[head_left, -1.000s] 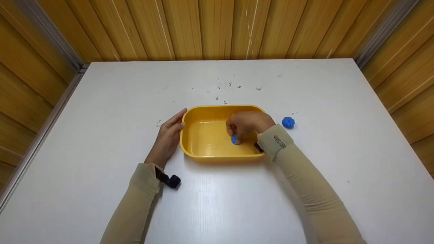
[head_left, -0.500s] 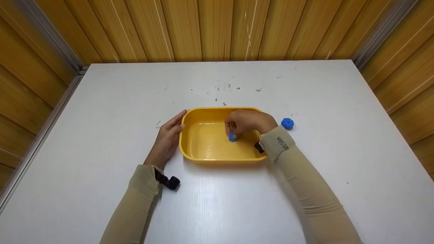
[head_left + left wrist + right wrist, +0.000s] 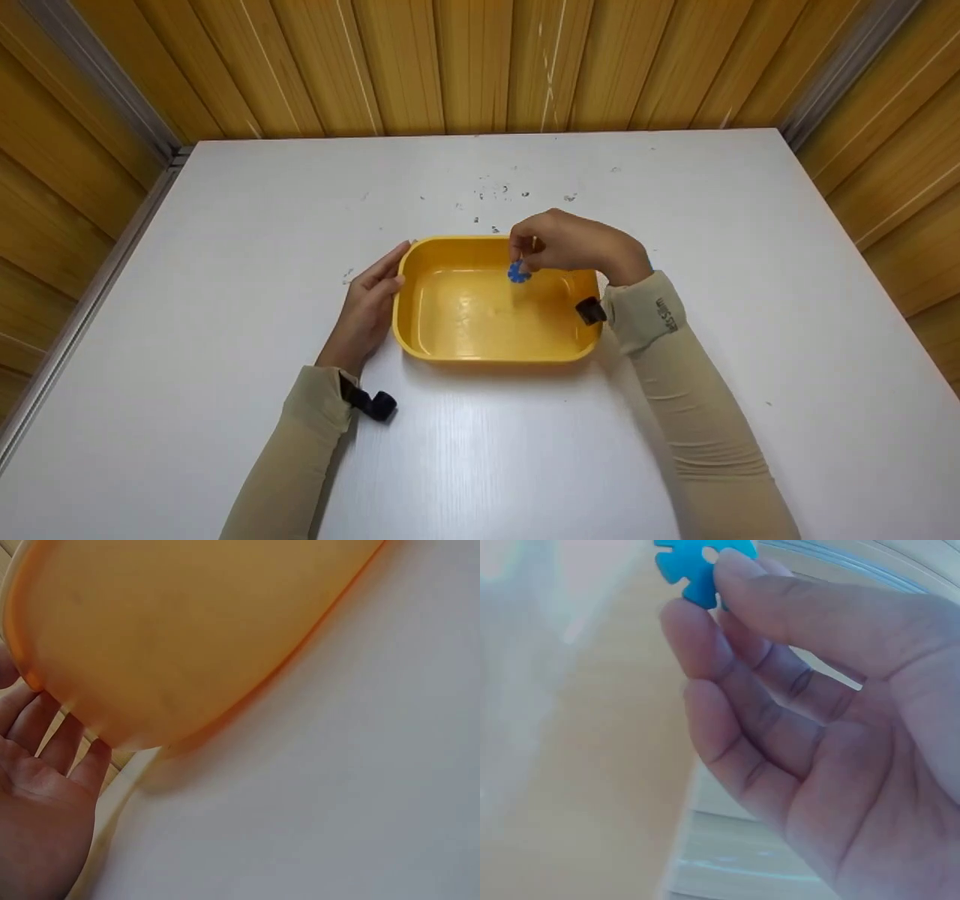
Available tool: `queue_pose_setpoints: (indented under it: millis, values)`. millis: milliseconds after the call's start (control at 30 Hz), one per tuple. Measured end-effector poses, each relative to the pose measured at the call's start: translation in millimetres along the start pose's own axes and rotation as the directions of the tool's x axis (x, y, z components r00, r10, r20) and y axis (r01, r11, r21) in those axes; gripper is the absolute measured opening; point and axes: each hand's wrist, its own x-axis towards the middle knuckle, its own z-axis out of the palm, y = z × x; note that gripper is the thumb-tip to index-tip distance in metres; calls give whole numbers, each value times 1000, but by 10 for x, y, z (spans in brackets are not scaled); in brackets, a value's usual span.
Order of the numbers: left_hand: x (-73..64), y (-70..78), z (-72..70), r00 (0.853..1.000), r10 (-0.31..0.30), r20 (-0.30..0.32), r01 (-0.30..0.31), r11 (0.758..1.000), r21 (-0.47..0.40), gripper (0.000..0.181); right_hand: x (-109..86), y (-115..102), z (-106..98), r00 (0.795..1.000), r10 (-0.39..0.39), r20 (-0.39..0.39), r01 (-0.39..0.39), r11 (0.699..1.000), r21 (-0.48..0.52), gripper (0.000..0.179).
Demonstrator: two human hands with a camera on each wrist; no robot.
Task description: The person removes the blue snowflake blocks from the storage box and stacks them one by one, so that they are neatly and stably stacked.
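In the head view my right hand point(image 3: 574, 241) pinches a blue snowflake building disc point(image 3: 517, 271) over the back part of a yellow plastic tray point(image 3: 457, 330). Close up in the right wrist view, thumb and fingertips grip the disc point(image 3: 697, 574), which shows notched edges and a hole; the top of the view cuts it off. My left hand point(image 3: 367, 304) rests against the tray's left end, fingers extended along the outer wall and thumb at the rim. From the left wrist, the fingertips point(image 3: 71, 731) touch the tray's outside point(image 3: 172, 637).
The tray stands on a white table point(image 3: 187, 300) with dark specks behind it. Wood-patterned walls point(image 3: 480, 67) close off the back and both sides. A black wrist strap piece point(image 3: 591, 310) on the right sleeve overlaps the tray's right end.
My right hand has lifted the disc off the tray's floor and moved back and to the right. Its wrist now covers a second blue disc seen earlier. The left hand stays put.
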Motion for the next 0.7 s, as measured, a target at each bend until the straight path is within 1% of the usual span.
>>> queue_pose_setpoints:
  millis: [133, 233, 333, 467, 567, 700]
  values:
    - [-9, -6, 12, 1000, -4, -4, 4, 1000, 6, 53, -139, 7, -82, 995, -49, -86, 48, 999, -15, 2]
    - [-8, -10, 21, 1000, -8, -6, 8, 1000, 7, 53, -259, 22, -134, 986, -50, -160, 47, 999, -22, 3]
    - [-3, -4, 24, 1000, -11, -4, 11, 1000, 10, 52, -379, 62, -176, 968, -42, -247, 40, 999, -14, 6]
    - [-1, 6, 12, 1000, -11, -3, 11, 1000, 14, 51, -491, 163, -196, 935, -31, -353, 39, 999, 16, 7]
    - [-11, 8, -2, 1000, -11, -7, 11, 1000, 8, 51, -553, 251, -193, 914, -2, -405, 13, 1000, 24, 9]
    - [-21, -1, -24, 1000, -13, -9, 13, 1000, -21, 51, -631, 353, -181, 890, 58, -452, -53, 998, 23, 12]
